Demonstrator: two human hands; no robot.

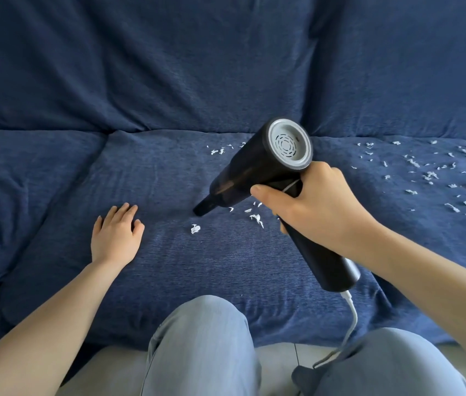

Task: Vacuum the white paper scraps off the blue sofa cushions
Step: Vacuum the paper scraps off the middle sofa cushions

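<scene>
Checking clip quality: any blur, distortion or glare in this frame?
Head view: even daylight, soft shadows, no glare; wide-angle bending curves the sofa edges; scraps at far right look smeared; vacuum, right hand and left hand are sharp.

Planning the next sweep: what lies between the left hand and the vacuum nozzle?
Head view: bare blue seat cushion between left hand and nozzle; nearest scrap lies below the nozzle.

white paper scraps (255, 218) strewn, blue sofa cushions (197, 267)
</scene>
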